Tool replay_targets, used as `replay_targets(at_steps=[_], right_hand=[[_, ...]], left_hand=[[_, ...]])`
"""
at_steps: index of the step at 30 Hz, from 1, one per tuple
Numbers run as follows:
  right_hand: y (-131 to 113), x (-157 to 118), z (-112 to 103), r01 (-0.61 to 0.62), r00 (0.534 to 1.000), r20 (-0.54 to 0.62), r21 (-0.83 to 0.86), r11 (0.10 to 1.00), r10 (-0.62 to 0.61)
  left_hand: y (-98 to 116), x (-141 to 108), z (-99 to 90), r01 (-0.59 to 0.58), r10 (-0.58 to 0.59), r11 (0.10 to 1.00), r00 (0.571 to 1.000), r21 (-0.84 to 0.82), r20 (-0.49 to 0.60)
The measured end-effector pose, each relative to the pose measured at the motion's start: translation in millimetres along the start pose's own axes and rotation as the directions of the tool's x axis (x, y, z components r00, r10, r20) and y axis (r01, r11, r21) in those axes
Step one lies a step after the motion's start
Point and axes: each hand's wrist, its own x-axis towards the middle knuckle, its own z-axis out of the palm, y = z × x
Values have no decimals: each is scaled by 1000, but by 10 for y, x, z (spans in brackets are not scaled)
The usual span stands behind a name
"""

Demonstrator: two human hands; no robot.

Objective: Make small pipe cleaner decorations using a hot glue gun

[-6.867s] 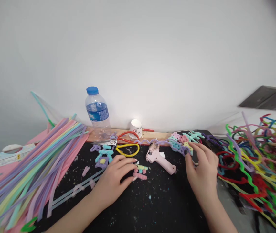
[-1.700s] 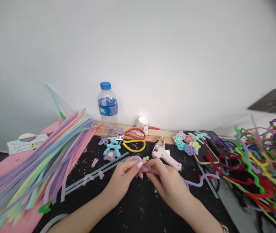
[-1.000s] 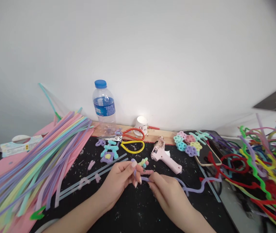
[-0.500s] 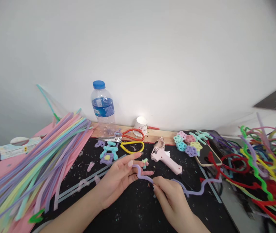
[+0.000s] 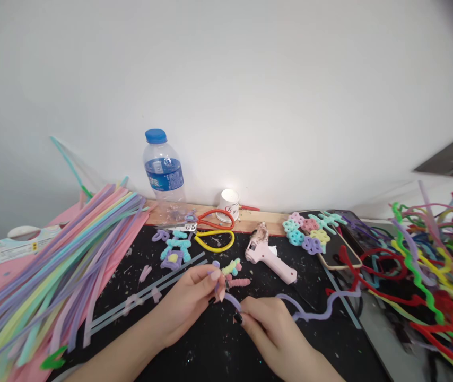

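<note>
A purple pipe cleaner (image 5: 232,301) runs between my two hands over the black mat. My left hand (image 5: 189,300) pinches it near one end, thumb against fingers. My right hand (image 5: 276,329) is closed around it a short way to the right; a wavy purple length trails out beyond that hand. Just past my left fingertips lie a small pastel pipe-cleaner piece (image 5: 232,266) and a pink coiled piece (image 5: 239,283). Behind them rests a pale pink glue gun (image 5: 272,260). Scissors (image 5: 214,231) with one red and one yellow handle lie farther back.
Straight pastel pipe cleaners (image 5: 71,265) are heaped at left. Tangled bright ones (image 5: 433,276) fill the right side. A water bottle (image 5: 165,175) and paper cup (image 5: 229,204) stand by the wall. Pipe-cleaner flowers (image 5: 306,233) lie beside a phone (image 5: 340,252); glue sticks (image 5: 147,292) lie left.
My left fingers, spread half a second ago, have closed on the purple pipe cleaner near its end. My right hand keeps its grip and has shifted slightly left. The view has moved a little.
</note>
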Motion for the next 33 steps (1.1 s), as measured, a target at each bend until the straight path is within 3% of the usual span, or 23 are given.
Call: replay_targets(at_steps=[2, 5, 9, 12, 18, 24, 27, 33], right_hand=[[-6, -1, -31, 15, 999, 37, -33, 999, -14], [19, 0, -95, 18, 1000, 9, -98, 995, -17], [86, -4, -167, 12, 998, -52, -213, 977, -24], [133, -18, -204, -4, 999, -38, -311, 951, -9], [203, -45, -264, -107, 992, -107, -422, 900, 68], [185, -45, -292, -88, 991, -127, -398, 913, 40], [174, -48, -312, -79, 991, -132, -388, 918, 29], [220, -42, -334, -173, 983, -134, -422, 890, 127]], left_hand=[[2, 8, -30, 17, -16, 998, 1000, 67, -18], [18, 12, -81, 19, -32, 963, 999, 268, 43], [82, -7, -74, -76, -66, 768, 978, 635, 197], [126, -26, -18, -156, -94, 633, 957, 758, 276], [80, -18, 4, -180, -5, 430, 979, 885, 202], [20, -6, -21, -284, 154, 383, 958, 879, 243], [-3, -11, -34, -298, 158, 343, 953, 891, 258], [-75, -41, -36, -258, 132, 144, 962, 955, 240]])
